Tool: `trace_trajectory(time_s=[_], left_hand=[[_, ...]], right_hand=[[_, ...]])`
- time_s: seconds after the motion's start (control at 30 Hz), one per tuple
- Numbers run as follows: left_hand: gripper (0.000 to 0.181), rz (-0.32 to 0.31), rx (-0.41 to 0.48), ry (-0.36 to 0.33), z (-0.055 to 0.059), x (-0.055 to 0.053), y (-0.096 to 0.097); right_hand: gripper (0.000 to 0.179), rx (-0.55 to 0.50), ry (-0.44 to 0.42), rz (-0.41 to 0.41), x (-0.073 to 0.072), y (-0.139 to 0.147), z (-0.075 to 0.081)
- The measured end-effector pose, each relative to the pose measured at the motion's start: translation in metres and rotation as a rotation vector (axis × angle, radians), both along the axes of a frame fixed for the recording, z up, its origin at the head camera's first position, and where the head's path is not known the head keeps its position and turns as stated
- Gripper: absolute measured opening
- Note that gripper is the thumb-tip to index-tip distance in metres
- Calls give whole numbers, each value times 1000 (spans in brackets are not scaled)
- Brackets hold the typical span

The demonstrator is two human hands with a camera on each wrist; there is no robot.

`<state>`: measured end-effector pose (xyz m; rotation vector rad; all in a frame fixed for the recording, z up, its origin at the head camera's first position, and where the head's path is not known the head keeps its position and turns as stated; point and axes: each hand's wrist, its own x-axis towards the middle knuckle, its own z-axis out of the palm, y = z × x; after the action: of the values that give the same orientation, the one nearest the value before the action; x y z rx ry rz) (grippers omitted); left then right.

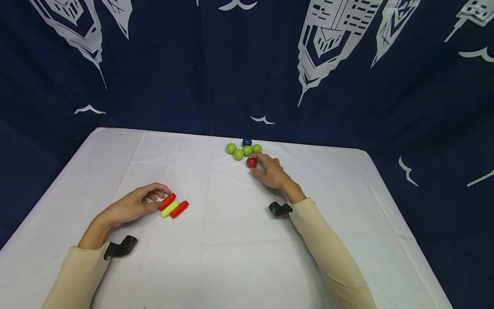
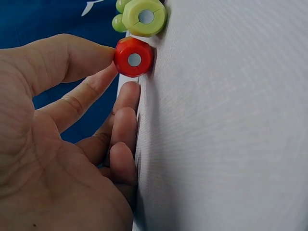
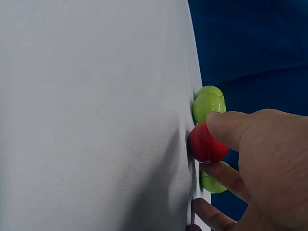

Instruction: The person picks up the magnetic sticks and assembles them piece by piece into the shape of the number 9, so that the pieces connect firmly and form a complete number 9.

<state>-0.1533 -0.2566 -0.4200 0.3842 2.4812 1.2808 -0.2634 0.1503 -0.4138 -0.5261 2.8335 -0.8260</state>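
My left hand (image 1: 130, 207) holds a red rod (image 1: 167, 201) between thumb and index finger, with the other fingers loosely bent beside it. In the left wrist view the red rod (image 2: 134, 57) shows a faceted end with a silvery disc. Against it lies a yellow-green rod (image 1: 170, 209), followed by a second red rod (image 1: 179, 209). Towards the far edge, my right hand (image 1: 272, 173) pinches a red ball (image 1: 251, 162) with thumb and index finger. Just behind that ball sit several green balls (image 1: 238, 154) and a dark blue ball (image 1: 247, 142).
A white cloth covers the table (image 1: 216, 266). Beyond its far edge hangs a dark blue curtain (image 1: 166, 86) with white printed shapes. Black wrist cameras (image 1: 122, 247) are worn at both sleeve cuffs, low over the cloth.
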Motion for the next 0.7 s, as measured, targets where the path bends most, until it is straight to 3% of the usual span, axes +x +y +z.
trace_trajectory(time_s=[0.2,0.37,0.53,0.7], left_hand=[[31,11,-22,3,-1,0,1],[33,25,-41,1,-2,0,3],[34,28,-59,18,-3,1,5],[33,30,-65,57,-2,1,6]], right_hand=[[31,55,47,74,11,-2,-2],[33,31,68,124,25,1,-1],[47,10,45,88,40,3,3],[43,28,56,58,52,7,5]])
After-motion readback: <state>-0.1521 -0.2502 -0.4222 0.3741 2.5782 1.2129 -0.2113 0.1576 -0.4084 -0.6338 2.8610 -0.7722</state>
